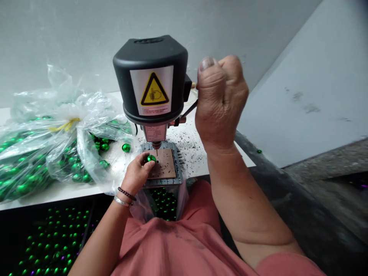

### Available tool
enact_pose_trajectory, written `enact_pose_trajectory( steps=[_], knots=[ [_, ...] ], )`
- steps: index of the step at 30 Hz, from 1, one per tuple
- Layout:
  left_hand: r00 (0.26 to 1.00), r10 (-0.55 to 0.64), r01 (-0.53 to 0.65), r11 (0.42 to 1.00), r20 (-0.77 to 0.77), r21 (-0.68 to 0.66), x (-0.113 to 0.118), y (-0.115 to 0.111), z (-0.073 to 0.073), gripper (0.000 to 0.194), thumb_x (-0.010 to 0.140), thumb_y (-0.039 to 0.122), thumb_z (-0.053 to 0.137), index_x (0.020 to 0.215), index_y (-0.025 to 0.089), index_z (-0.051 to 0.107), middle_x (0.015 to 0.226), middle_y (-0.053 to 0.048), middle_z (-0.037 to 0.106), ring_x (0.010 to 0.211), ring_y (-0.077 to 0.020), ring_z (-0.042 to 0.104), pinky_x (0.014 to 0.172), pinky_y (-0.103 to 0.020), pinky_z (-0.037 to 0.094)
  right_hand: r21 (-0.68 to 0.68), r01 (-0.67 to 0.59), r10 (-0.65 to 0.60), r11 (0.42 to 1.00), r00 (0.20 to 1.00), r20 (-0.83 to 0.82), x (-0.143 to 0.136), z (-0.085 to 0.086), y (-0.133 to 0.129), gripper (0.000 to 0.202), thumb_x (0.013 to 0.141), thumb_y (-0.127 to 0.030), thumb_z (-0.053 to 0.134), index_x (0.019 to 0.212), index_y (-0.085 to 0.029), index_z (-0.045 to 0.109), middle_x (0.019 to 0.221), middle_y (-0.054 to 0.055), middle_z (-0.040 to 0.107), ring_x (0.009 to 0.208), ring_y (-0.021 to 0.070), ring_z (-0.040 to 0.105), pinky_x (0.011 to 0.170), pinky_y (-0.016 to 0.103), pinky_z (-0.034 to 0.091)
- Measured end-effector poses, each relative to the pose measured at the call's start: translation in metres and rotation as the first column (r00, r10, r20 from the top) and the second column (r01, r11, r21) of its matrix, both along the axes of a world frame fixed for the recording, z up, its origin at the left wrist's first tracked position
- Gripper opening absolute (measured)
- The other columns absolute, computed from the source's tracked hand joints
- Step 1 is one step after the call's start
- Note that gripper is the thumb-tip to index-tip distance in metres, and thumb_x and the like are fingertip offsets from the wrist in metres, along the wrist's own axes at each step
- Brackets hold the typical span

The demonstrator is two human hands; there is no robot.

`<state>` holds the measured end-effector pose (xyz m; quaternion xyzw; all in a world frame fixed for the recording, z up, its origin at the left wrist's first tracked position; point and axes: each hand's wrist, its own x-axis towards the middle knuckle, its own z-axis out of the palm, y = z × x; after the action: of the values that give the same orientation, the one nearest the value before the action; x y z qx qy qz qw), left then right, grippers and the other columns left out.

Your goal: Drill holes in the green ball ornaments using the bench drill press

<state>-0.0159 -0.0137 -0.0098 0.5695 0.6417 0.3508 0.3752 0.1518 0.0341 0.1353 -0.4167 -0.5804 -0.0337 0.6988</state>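
Observation:
A black bench drill press (151,57) with a yellow warning label stands on the white table. Beneath its thin bit lies a brown board (166,165) on the grey base plate (178,168). My left hand (137,170) pinches a shiny green ball (151,158) between thumb and fingers on that board, just left of the bit. To the right of the drill head, my right hand (221,99) is raised in a fist around the end of the drill's lever (189,109); the fist hides most of the grip.
Left on the table (17,205) are clear plastic bags (61,149) full of green balls, one tied with a yellow tie. A loose ball (125,147) lies nearby. Dark shavings (192,151) litter the tabletop. More balls (163,203) sit below the table edge.

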Motion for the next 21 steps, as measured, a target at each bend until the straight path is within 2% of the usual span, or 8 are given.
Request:
enact_pose_trajectory(
  steps=[4,7,14,18,21],
  knots=[
    [0.965,-0.046,0.044,0.999,-0.257,-0.011,0.008,0.002,0.009,0.040,0.077,0.027,0.055,0.115,0.014,0.058,0.110,-0.008,0.066,0.102,-0.0200,0.060,0.089,-0.031,0.045,-0.023,-0.018,0.018,1.000,1.000,0.002,0.000,0.001,-0.004,0.028,0.087,-0.031,0.043,0.063,-0.020,0.032,0.057,-0.005,0.031,0.055,0.0053,0.035,0.061,0.018,0.035],
    [0.929,-0.071,0.065,0.997,-0.362,-0.029,0.013,0.004,0.011,0.041,0.079,0.027,0.055,0.117,0.015,0.057,0.113,-0.009,0.066,0.104,-0.0203,0.059,0.089,-0.031,0.045,-0.043,-0.052,0.052,0.998,0.999,-0.013,-0.001,0.001,-0.006,0.028,0.087,-0.033,0.041,0.064,-0.020,0.031,0.059,-0.005,0.031,0.057,0.0056,0.035,0.062,0.018,0.036],
    [0.902,-0.145,0.171,0.985,-0.406,0.029,0.015,0.015,0.000,0.037,0.075,0.030,0.060,0.109,0.017,0.062,0.114,-0.007,0.065,0.105,-0.0209,0.059,0.093,-0.032,0.043,-0.063,-0.059,0.060,0.996,0.998,0.014,0.003,0.002,-0.008,0.028,0.087,-0.033,0.039,0.064,-0.018,0.036,0.057,-0.006,0.029,0.058,0.0033,0.032,0.061,0.016,0.033],
    [0.908,-0.165,0.200,0.979,-0.384,0.051,0.014,0.019,-0.004,0.034,0.072,0.028,0.062,0.105,0.018,0.064,0.112,-0.006,0.065,0.102,-0.0201,0.060,0.090,-0.031,0.045,-0.203,-0.053,0.088,0.978,0.982,0.166,0.013,0.010,-0.015,0.030,0.087,-0.035,0.038,0.064,-0.016,0.039,0.057,-0.006,0.033,0.058,0.0023,0.030,0.060,0.016,0.030],
    [0.910,-0.152,0.190,0.980,-0.386,0.063,0.014,0.018,-0.006,0.031,0.072,0.028,0.063,0.101,0.017,0.065,0.115,-0.007,0.064,0.104,-0.0199,0.059,0.092,-0.032,0.044,-0.328,0.036,0.073,0.944,0.947,0.311,0.020,0.021,-0.021,0.027,0.084,-0.032,0.042,0.063,-0.016,0.039,0.056,-0.006,0.034,0.056,0.0031,0.029,0.056,0.019,0.025]
  ],
)
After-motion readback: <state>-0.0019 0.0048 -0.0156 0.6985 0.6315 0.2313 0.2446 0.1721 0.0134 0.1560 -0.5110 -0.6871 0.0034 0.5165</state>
